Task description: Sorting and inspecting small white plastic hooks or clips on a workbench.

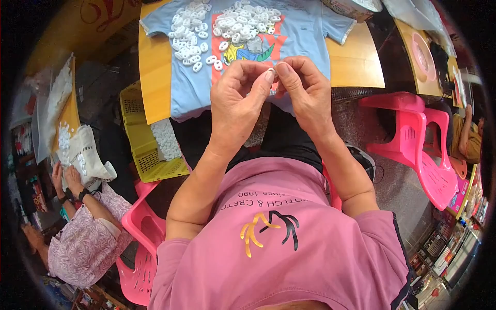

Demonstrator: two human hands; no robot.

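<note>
My left hand [236,101] and my right hand [309,98] meet fingertip to fingertip above the near edge of the table. Both are closed in a pinch around a small white piece [272,72], mostly hidden by the fingers. Beyond them, a light blue T-shirt [305,44] with a coloured print is spread flat. On it lie many white oval plastic pieces with two holes each, in a left pile [187,31] and a right pile [243,21]. A few loose ovals [217,65] lie just past my left hand.
The wooden table [356,62] shows around the shirt. A yellow crate [138,139] with white pieces stands below left. Pink plastic chairs [408,139] stand at right and left. A co-worker's hands [70,178] work over a cloth bag [90,155] at left; another person sits far right.
</note>
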